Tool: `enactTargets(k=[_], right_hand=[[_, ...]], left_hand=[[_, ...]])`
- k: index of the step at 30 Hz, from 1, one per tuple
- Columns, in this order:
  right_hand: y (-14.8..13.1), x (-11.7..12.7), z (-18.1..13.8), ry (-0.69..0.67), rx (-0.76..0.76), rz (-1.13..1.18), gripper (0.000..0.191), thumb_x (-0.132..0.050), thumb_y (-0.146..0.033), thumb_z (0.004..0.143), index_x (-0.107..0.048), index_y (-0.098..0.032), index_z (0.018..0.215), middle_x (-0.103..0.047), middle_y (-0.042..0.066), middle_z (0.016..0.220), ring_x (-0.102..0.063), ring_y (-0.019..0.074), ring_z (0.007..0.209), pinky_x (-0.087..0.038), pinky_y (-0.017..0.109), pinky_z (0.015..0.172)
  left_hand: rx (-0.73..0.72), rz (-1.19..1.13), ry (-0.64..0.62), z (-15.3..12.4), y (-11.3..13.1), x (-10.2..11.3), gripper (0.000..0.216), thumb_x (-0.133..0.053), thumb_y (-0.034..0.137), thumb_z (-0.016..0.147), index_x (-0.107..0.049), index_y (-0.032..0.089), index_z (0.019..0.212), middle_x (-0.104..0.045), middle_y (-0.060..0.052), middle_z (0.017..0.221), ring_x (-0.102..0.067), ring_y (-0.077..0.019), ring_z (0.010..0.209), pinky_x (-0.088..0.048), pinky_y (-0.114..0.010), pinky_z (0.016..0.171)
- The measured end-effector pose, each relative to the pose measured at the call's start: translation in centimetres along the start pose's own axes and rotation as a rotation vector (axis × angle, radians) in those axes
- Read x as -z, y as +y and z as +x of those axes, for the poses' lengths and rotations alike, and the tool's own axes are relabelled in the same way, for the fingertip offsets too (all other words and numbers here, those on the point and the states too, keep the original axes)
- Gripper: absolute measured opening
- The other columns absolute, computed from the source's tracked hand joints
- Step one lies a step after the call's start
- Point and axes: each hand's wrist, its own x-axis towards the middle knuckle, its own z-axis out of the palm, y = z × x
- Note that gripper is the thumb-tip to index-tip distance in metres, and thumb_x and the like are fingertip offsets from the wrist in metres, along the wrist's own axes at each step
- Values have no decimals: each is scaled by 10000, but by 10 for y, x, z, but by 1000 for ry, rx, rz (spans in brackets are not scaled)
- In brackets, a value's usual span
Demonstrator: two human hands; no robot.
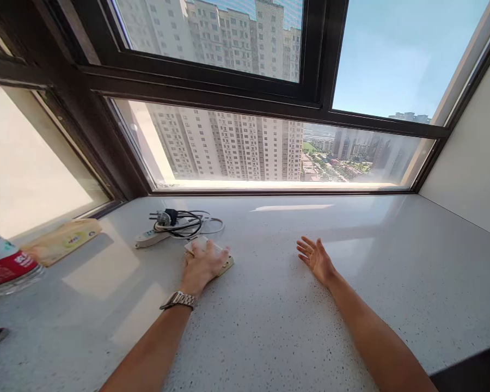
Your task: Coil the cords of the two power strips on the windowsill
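A flat pale object (198,244) is covered by the left hand (202,264), just left of the frame's centre. Whether it is gripped cannot be told. The right hand (316,258) is held open, nothing grasped. White writing on the bottle (4,267) at far left cannot be read. Much bare speckled sill (351,326) is left toward the right, bounded behind by the window (269,147).
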Motion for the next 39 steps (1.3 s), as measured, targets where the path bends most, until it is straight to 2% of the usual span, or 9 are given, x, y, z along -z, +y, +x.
enactTargets(k=[8, 11, 13, 17, 20, 23, 28, 32, 39], right_hand=[[11, -27, -5, 120, 216, -660, 659, -585, -639, 747, -570, -217, 1253, -562, 123, 1313, -500, 274, 1229, -415, 428, 1001], [5, -26, -12, 171, 283, -976, 562, -575, -575, 782, -611, -187, 1186, -640, 117, 1188, -579, 250, 1101, -435, 381, 958], [-4, -21, -16, 196, 237, -1162, 525, -575, -551, 795, -624, -181, 1164, -661, 118, 1148, -601, 250, 1047, -448, 366, 912], [-18, -20, -23, 227, 115, -1473, 532, -613, -497, 787, -595, -184, 1216, -654, 119, 1167, -568, 276, 1075, -420, 395, 906], [-17, -29, -25, 255, 80, -1600, 457, -547, -426, 850, -577, -184, 1237, -642, 120, 1182, -532, 273, 1109, -381, 413, 938], [-10, -36, -24, 283, 105, -1654, 405, -488, -371, 889, -563, -198, 1247, -617, 117, 1224, -493, 268, 1160, -318, 431, 999], [-4, -33, -22, 290, 111, -1663, 417, -453, -358, 902, -529, -196, 1279, -583, 111, 1277, -473, 257, 1192, -301, 418, 1014], [-7, -31, -20, 313, 77, -1639, 421, -451, -345, 902, -521, -186, 1286, -578, 112, 1279, -492, 246, 1173, -334, 392, 983], [-10, -30, -20, 319, 65, -1597, 427, -464, -353, 898, -523, -199, 1291, -572, 124, 1282, -508, 272, 1151, -375, 417, 944]], left_hand=[[-428, -52, -149, -78, 83, -33, 732, -482, 512, 826, -407, 43, 1383, -217, -301, 1487, -284, -440, 1347, -337, -523, 1029], [-729, -297, -327, -94, 96, -39, 540, -516, 415, 797, -576, 112, 1240, -429, -200, 1417, -413, -338, 1303, -363, -438, 1050], [-810, -469, -300, -88, 91, -37, 374, -476, 348, 803, -670, 174, 1071, -613, -118, 1242, -519, -271, 1213, -395, -385, 1034], [-567, -472, 181, -52, 60, -22, 360, -500, 335, 772, -664, 171, 1047, -634, -115, 1182, -517, -297, 1179, -364, -444, 1046], [-153, -468, 292, -18, 29, -9, 527, -558, 404, 763, -564, 126, 1212, -473, -187, 1370, -370, -398, 1293, -289, -556, 1057], [49, -653, 102, 9, 9, 1, 499, -558, 420, 782, -571, 82, 1149, -501, -230, 1326, -425, -402, 1253, -356, -518, 1015], [2, -926, -267, 26, 4, 15, 359, -696, 419, 654, -652, 129, 862, -684, -133, 988, -625, -286, 965, -513, -318, 765], [2, -1236, -619, 14, 0, 22, 465, -810, 314, 531, -630, 137, 921, -657, -125, 1013, -635, -237, 879, -522, -282, 699], [-404, -985, -677, -20, 10, 17, 652, -762, 380, 606, -511, 217, 1185, -621, -99, 1051, -624, -217, 861, -525, -311, 709]])
